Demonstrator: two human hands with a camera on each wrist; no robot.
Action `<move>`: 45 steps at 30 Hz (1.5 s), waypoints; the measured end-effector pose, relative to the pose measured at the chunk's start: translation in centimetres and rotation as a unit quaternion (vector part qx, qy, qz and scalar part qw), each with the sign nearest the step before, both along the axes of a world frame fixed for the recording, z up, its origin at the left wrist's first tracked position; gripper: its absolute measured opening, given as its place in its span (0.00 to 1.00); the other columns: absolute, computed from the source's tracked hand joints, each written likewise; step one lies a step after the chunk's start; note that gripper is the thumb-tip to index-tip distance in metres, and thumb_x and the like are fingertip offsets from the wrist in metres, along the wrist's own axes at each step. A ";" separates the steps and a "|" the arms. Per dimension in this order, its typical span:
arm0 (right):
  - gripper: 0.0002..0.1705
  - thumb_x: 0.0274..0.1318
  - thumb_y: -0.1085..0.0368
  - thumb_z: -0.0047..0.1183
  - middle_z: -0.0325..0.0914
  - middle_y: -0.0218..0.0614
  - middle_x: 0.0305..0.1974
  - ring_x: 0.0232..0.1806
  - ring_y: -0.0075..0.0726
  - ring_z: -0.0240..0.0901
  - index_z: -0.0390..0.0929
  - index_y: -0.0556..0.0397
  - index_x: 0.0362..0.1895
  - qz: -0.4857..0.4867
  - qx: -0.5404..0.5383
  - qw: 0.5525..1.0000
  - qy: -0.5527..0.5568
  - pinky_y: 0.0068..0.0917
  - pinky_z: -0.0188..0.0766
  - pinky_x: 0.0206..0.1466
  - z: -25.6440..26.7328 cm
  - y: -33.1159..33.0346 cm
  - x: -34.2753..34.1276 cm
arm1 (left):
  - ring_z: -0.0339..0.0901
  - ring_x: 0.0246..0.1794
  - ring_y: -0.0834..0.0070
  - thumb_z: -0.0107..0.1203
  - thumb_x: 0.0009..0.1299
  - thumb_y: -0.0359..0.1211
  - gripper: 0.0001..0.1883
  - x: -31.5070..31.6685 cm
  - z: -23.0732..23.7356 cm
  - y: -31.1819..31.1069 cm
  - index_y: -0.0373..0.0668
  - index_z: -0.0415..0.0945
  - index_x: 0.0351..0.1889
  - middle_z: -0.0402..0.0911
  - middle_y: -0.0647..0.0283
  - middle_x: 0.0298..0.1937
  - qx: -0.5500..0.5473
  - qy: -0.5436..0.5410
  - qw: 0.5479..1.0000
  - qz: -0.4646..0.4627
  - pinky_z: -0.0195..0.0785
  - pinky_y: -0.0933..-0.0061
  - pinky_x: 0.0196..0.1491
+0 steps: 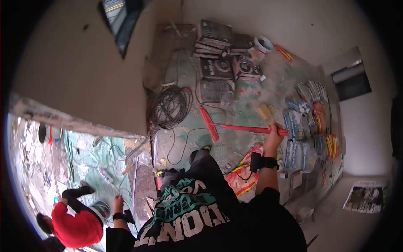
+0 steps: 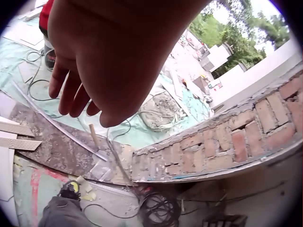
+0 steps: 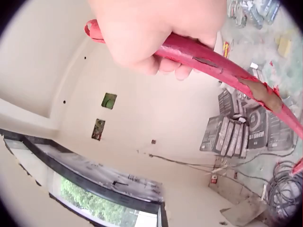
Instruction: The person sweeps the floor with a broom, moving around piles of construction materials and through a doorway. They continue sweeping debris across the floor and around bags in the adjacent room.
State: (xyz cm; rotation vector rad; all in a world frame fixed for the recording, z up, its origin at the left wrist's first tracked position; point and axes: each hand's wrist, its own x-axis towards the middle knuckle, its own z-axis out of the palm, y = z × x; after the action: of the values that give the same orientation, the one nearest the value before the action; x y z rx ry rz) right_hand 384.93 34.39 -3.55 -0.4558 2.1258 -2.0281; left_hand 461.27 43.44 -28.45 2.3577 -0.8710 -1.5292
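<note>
My right hand [image 1: 274, 133] grips the wrapped handle of a red long-handled tool with a flat bar-shaped head [image 1: 209, 124], like a floor broom. In the right wrist view the fingers of the right hand [image 3: 163, 33] curl round the red handle [image 3: 213, 66], whose wrapping is torn in places. The tool's head lies low over the dusty floor, ahead of my feet and near the coiled cable [image 1: 171, 107]. My left hand [image 1: 119, 203] hangs at my side and holds nothing. Its fingers [image 2: 71, 94] droop loosely in the left wrist view.
Stacked dark boxes [image 1: 216, 67] stand ahead by the wall. Filled bags [image 1: 296, 126] line the right side, and a yellow block [image 1: 264, 111] lies near the handle. A loose cable trails over the floor. To the left, past a rough brick sill [image 2: 227, 137], a person in red [image 1: 77, 224] bends down.
</note>
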 end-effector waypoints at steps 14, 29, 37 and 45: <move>0.11 0.52 0.59 0.51 0.68 0.28 0.28 0.31 0.22 0.61 0.69 0.53 0.28 -0.333 -0.074 0.933 -0.116 0.23 0.60 0.38 -6.7 16.6 -23.6 | 0.73 0.29 0.67 0.46 0.62 0.39 0.14 -29.5 4.3 -18.8 0.42 0.69 0.41 0.74 0.64 0.28 0.006 0.098 0.959 -0.267 0.66 0.67 0.33; 0.11 0.51 0.62 0.54 0.68 0.26 0.22 0.25 0.16 0.59 0.73 0.58 0.27 -0.473 0.017 0.870 -0.141 0.14 0.59 0.31 -9.6 28.1 -19.7 | 0.71 0.34 0.78 0.46 0.66 0.40 0.16 -65.2 12.9 -45.7 0.41 0.67 0.46 0.73 0.64 0.35 0.060 -0.145 0.728 -0.667 0.64 0.78 0.36; 0.13 0.51 0.61 0.54 0.69 0.27 0.25 0.26 0.17 0.61 0.73 0.60 0.26 -0.513 0.013 0.847 -0.136 0.16 0.60 0.32 -8.1 24.5 -17.4 | 0.69 0.32 0.78 0.45 0.64 0.38 0.15 -84.2 11.5 -46.3 0.39 0.67 0.44 0.70 0.64 0.32 0.024 -0.015 0.494 -0.869 0.64 0.79 0.36; 0.09 0.55 0.65 0.47 0.75 0.39 0.33 0.39 0.30 0.69 0.71 0.60 0.32 -0.561 0.041 0.822 -0.086 0.26 0.62 0.48 -1.9 19.7 -17.4 | 0.66 0.26 0.79 0.42 0.65 0.39 0.12 -90.5 1.6 -63.8 0.42 0.68 0.39 0.70 0.68 0.29 0.069 0.064 0.546 -0.832 0.60 0.79 0.26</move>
State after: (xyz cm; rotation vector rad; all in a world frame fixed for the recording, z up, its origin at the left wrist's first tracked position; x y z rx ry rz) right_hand 367.50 54.07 -5.49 1.2597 2.5960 -2.2112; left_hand 370.77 -20.33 -26.88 0.7195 -3.4278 -1.9138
